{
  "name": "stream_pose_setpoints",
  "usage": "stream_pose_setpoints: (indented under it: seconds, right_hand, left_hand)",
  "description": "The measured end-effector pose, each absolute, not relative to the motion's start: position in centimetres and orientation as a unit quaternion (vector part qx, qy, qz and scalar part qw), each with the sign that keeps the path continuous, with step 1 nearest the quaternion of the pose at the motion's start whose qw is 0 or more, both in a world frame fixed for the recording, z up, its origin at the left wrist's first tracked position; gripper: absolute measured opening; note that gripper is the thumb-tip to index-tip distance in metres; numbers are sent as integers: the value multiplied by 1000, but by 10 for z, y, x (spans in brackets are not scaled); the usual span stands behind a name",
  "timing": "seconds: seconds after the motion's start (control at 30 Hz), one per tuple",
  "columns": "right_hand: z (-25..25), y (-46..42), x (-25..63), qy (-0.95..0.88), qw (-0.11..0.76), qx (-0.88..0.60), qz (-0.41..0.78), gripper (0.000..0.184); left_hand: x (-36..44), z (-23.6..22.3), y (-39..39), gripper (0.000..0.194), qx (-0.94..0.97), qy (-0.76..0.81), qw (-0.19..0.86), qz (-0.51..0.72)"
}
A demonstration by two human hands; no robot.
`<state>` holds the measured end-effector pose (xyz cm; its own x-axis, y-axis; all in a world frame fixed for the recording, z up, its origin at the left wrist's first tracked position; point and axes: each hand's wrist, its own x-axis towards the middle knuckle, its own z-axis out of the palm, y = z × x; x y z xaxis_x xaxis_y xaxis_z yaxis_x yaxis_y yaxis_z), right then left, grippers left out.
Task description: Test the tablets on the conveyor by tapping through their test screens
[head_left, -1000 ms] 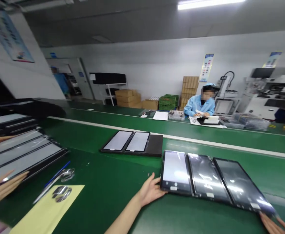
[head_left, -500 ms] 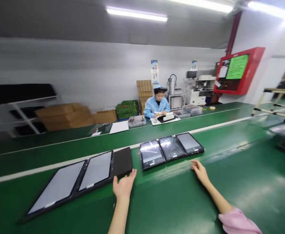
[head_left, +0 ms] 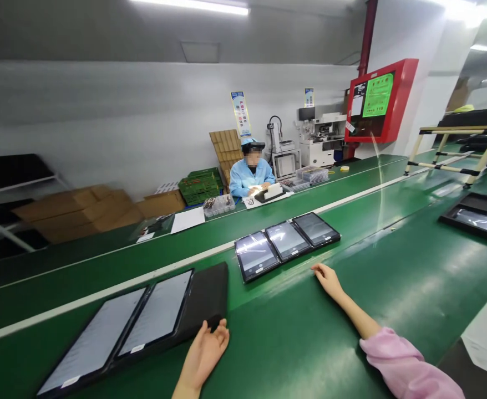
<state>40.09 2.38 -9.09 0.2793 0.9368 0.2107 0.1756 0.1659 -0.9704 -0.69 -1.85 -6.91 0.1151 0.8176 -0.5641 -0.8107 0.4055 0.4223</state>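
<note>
Head view: both hands part-open around the black tray [head_left: 208,291], with no grip to be seen on anything.

The left hand [head_left: 205,346] is at the tray's near right corner, fingers loosely curled and thumb apart; whether it touches that corner cannot be told. The right hand [head_left: 329,280], also slack with bent fingers, is well to the right of the tray, above the green bench [head_left: 285,338], apart from any tablet. Two tablets [head_left: 96,335] lie on the tray, its right part bare; three tablets [head_left: 287,241] sit in a row beyond it to the right. The bottom edge cuts off the left forearm and pink sleeve [head_left: 405,360]; glare veils some screens. Far right of the tray, a second tray [head_left: 455,221] is cropped.
</note>
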Motion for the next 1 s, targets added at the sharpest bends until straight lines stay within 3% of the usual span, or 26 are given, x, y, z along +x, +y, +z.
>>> stream_pose_setpoints:
  seconds: [0.1,0.23,0.4,0.57,0.77,0.87,1.0]
  right_hand:
    - [-97,9,371,-494,555,-532,407,31]
    - [-107,-44,298,-489,459,-445,593,50]
    - [-101,-110,230,-273,355,-300,842,70]
    - [-91,-130,240,-243,407,-349,808,65]
    - [-91,-159,297,-281,394,-432,761,68]
    - [-91,-151,335,-313,386,-503,706,71]
    - [-77,-125,399,-421,308,-634,571,63]
  left_hand:
    - [-22,-90,-68,23,-25,383,754,533]
    - [-29,-127,-129,36,-64,387,761,517]
    - [21,-136,-184,45,24,346,836,425]
    - [75,-108,-204,40,206,304,873,319]
    - [97,-106,-210,47,323,235,894,203]
    - [86,-98,-209,55,360,221,881,215]
    - [24,-64,-207,56,492,288,770,285]
